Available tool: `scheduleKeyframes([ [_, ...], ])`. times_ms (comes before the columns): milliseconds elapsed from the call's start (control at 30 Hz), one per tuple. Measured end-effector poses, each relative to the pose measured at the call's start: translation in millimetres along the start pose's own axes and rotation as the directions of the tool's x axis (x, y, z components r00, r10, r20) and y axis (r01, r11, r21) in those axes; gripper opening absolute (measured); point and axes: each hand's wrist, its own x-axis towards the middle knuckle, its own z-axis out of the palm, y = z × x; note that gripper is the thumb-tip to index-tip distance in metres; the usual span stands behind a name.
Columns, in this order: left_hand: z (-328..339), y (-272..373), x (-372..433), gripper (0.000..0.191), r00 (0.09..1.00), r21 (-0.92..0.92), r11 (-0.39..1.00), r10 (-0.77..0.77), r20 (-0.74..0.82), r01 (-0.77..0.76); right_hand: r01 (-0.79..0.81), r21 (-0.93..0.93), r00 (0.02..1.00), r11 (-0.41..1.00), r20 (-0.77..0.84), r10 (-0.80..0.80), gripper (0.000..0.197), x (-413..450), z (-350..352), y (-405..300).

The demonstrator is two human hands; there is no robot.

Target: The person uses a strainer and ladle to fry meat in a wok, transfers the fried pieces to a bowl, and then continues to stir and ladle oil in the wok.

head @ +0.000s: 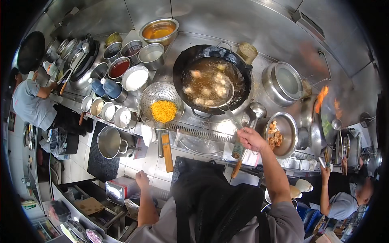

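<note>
My right hand [252, 139] grips the thin handle of a wire strainer [233, 91]. The strainer's round rim sits in dark bubbling oil inside a black wok [182, 65]. Several battered pieces [220, 79] float in the oil, some of them within the rim. Beneath and beside my right hand lie a steel ladle [258, 110] and a wooden handle [237, 168]. Low on the left, my left hand [142, 179] hangs away from the stove with its fingers curled and nothing visible in it. A perforated steel skimmer [146, 106] holds yellow noodles [164, 111] left of the wok.
A steel bowl [293, 136] with fried pieces stands right of my forearm. Flames [322, 98] rise at another wok, where a person [342, 203] works. Sauce pots [119, 67] and a bowl of amber liquid [159, 32] line the left. Another person [35, 101] stands far left.
</note>
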Motion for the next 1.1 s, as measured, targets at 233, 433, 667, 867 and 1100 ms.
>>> scheduleKeyframes([
  [233, -5, -10, -8, 0.031, 0.998, -0.004, 0.999, 0.035, -0.054, -0.035, 0.037, 0.356, 0.988, 0.934, 0.126, -0.087, 0.021, 35, 33, 4],
  [433, -23, -22, -1, 0.020, 0.998, -0.038, 0.998, 0.042, -0.047, -0.044, 0.096, 0.438, 0.982, 0.894, 0.103, -0.156, 0.022, 52, 40, -6],
  [667, -22, -23, 7, 0.023, 1.000, -0.055, 0.998, 0.013, -0.020, -0.014, 0.182, 0.310, 0.983, 0.933, -0.024, -0.184, 0.022, 48, 4, -13],
  [867, -32, -39, 20, 0.024, 0.981, 0.043, 0.981, 0.191, -0.034, -0.190, 0.202, 0.126, 0.979, 0.971, -0.055, -0.196, 0.021, 68, 0, -19],
  [1100, -24, -15, 13, 0.017, 1.000, -0.054, 0.998, 0.017, 0.024, -0.016, 0.281, 0.112, 0.958, 0.953, -0.095, -0.271, 0.022, 72, 14, -8],
])
